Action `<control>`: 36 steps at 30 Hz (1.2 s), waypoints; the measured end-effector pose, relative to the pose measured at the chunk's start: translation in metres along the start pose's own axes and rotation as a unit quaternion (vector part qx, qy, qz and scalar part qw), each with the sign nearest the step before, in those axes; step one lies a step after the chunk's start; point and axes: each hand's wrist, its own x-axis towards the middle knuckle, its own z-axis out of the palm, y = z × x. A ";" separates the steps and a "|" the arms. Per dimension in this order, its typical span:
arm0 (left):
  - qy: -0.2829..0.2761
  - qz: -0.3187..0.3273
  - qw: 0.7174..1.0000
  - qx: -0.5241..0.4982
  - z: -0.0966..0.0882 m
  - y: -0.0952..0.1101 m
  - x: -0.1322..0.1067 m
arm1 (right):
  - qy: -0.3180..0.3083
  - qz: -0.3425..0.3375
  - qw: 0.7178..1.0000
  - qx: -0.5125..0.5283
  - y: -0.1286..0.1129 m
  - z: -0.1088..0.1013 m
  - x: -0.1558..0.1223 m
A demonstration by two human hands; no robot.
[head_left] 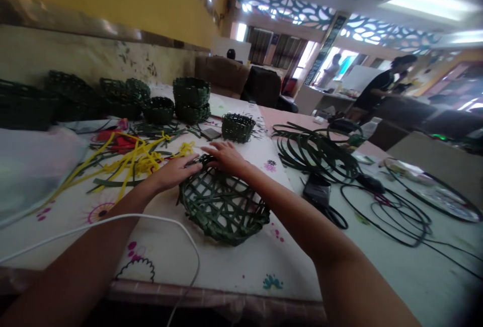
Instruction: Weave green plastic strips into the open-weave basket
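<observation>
A shallow, round basket [222, 205] of dark green woven strips lies on the flowered tablecloth in front of me. Its loose lattice shows pale cloth through the gaps. My left hand [176, 170] grips the far left part of the rim, with its thumb and fingers at the edge. Beside it, my right hand [227, 158] is bent over the far rim, its fingers pointing left and closed around the edge. Both sets of fingertips partly hide the strips they hold. A small green woven basket [238, 128] stands just beyond my right hand.
Yellow strips [141, 158] lie left of my hands. Finished-looking green baskets [191, 96] line the back left. Coiled green strips [317, 148], a black device [316, 191] and cables lie right. A white cable [151, 216] crosses my left forearm. A person [377, 88] stands farther back.
</observation>
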 end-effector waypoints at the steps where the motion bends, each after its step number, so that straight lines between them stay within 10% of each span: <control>1: -0.003 0.005 1.000 -0.015 -0.004 -0.001 -0.001 | 0.020 0.008 1.000 -0.001 -0.008 -0.012 -0.008; 8: -0.199 0.132 0.970 0.047 -0.041 -0.011 -0.006 | -0.146 -0.019 0.988 0.053 -0.099 -0.064 -0.096; 11: -0.185 0.160 0.967 0.074 -0.041 -0.010 -0.006 | -0.142 0.006 0.989 0.042 -0.112 -0.064 -0.116; 18: -0.092 0.267 0.957 0.069 -0.004 0.002 -0.003 | -0.069 0.140 0.988 0.016 -0.054 -0.048 -0.117; 25: 0.025 0.322 0.940 0.114 0.025 -0.001 0.008 | 0.085 0.095 0.988 0.090 -0.015 0.000 -0.125; 36: 0.126 0.364 0.920 0.068 0.039 0.024 -0.009 | 0.219 0.063 0.956 0.184 0.003 0.013 -0.130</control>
